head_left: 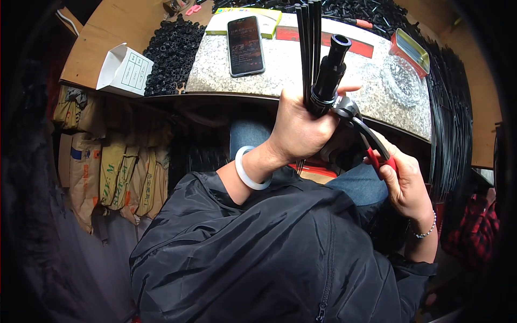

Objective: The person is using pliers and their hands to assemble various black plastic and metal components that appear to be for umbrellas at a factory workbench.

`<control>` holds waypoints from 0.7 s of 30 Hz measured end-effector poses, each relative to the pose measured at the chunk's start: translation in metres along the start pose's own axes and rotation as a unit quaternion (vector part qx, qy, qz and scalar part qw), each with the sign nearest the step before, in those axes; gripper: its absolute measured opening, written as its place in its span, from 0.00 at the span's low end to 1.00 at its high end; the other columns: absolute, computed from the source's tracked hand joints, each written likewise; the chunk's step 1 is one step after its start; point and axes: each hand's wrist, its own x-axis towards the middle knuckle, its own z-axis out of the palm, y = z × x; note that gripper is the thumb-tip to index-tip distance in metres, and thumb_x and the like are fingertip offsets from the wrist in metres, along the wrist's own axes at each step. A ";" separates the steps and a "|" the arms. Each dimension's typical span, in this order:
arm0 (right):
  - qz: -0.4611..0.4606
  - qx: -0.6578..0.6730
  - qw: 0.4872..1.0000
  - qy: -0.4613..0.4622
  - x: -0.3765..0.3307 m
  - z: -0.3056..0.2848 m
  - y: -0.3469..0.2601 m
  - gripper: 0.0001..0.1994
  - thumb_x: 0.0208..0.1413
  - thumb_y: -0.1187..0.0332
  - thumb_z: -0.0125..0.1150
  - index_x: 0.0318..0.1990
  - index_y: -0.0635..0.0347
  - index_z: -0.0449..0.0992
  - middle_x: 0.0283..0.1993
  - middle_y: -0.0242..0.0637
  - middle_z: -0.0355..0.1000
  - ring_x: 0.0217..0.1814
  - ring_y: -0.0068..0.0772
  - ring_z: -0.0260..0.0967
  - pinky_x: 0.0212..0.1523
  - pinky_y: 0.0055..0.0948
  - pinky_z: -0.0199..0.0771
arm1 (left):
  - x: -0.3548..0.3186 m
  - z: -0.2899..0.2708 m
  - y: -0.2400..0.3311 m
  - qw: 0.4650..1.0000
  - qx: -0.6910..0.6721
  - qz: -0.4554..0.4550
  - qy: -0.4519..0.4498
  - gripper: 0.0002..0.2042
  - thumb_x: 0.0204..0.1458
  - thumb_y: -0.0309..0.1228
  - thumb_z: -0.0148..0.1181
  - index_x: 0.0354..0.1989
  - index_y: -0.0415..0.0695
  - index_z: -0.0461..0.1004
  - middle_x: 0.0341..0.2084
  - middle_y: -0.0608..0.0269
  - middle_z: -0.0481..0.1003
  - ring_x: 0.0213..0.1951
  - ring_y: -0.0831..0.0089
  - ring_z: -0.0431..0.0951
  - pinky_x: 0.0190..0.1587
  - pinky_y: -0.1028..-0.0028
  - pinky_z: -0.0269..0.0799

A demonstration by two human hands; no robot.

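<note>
My left hand [302, 128] is wrapped round a black tubular part [329, 75], its open round end tilted up and away from me. Several thin black rods [307, 48] rise beside the tube from the same fist. In my right hand [406, 180] is a pair of pliers [367, 137] with red grips. Their metal jaws meet the collar low on the tube, close to my left fingers; what exactly they bite on is hidden.
On the speckled worktop [212, 64] lie a phone [246, 46], a yellow-edged box [269, 19] and a coil of clear plastic [404, 81]. Small black parts [172, 56] are heaped beside a white carton [126, 70]. Long black rods [452, 107] hang over the right edge.
</note>
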 end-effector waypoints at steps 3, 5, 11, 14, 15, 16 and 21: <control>-0.033 -0.052 0.998 0.028 0.000 0.002 0.004 0.21 0.57 0.69 0.52 0.57 0.67 0.62 0.56 0.50 0.65 0.58 0.44 0.64 0.57 0.31 0.61 | 0.000 0.000 0.002 1.000 -0.007 -0.022 0.001 0.16 0.41 0.14 0.50 0.39 0.38 0.77 0.19 0.66 0.74 0.24 0.85 0.69 0.26 0.80 0.66; -0.022 -0.032 0.999 0.032 -0.002 0.003 0.005 0.21 0.57 0.69 0.52 0.57 0.67 0.63 0.56 0.50 0.65 0.59 0.47 0.63 0.58 0.31 0.59 | 0.000 0.001 0.001 1.000 -0.012 -0.011 0.011 0.15 0.42 0.14 0.51 0.38 0.37 0.77 0.19 0.66 0.74 0.24 0.85 0.69 0.26 0.80 0.66; 0.046 0.041 0.998 -0.016 -0.002 -0.001 -0.007 0.20 0.59 0.68 0.50 0.57 0.67 0.62 0.42 0.42 0.71 0.36 0.30 0.71 0.40 0.25 0.70 | 0.000 -0.002 -0.001 1.000 0.010 0.021 0.005 0.15 0.41 0.13 0.51 0.39 0.36 0.77 0.25 0.61 0.78 0.26 0.84 0.72 0.28 0.80 0.69; 0.009 0.055 0.998 -0.006 -0.003 0.003 -0.003 0.18 0.60 0.67 0.48 0.56 0.66 0.64 0.30 0.35 0.68 0.25 0.20 0.64 0.29 0.20 0.68 | 0.000 0.003 0.000 0.999 -0.016 0.023 0.025 0.17 0.41 0.12 0.49 0.39 0.35 0.77 0.20 0.68 0.71 0.23 0.84 0.69 0.27 0.85 0.64; 0.009 0.055 0.998 -0.006 -0.004 0.004 -0.001 0.18 0.60 0.67 0.48 0.56 0.66 0.64 0.30 0.35 0.68 0.25 0.20 0.64 0.29 0.20 0.68 | 0.000 0.003 0.000 0.999 -0.016 0.022 0.025 0.17 0.41 0.12 0.49 0.39 0.35 0.77 0.20 0.68 0.71 0.23 0.84 0.69 0.27 0.85 0.64; 0.009 0.059 0.998 -0.004 -0.004 0.004 0.000 0.18 0.61 0.62 0.46 0.51 0.67 0.65 0.25 0.33 0.66 0.22 0.19 0.63 0.24 0.19 0.65 | 0.000 0.003 -0.001 0.999 -0.015 0.024 0.022 0.16 0.42 0.12 0.49 0.39 0.35 0.77 0.20 0.68 0.71 0.23 0.84 0.69 0.27 0.84 0.64; 0.059 0.109 0.992 -0.008 -0.004 0.009 0.011 0.11 0.62 0.66 0.45 0.40 0.66 0.68 0.17 0.28 0.62 0.16 0.17 0.58 0.19 0.17 0.61 | 0.000 0.003 -0.003 1.000 -0.012 0.018 0.010 0.14 0.44 0.13 0.50 0.39 0.34 0.77 0.20 0.69 0.71 0.24 0.85 0.68 0.26 0.84 0.64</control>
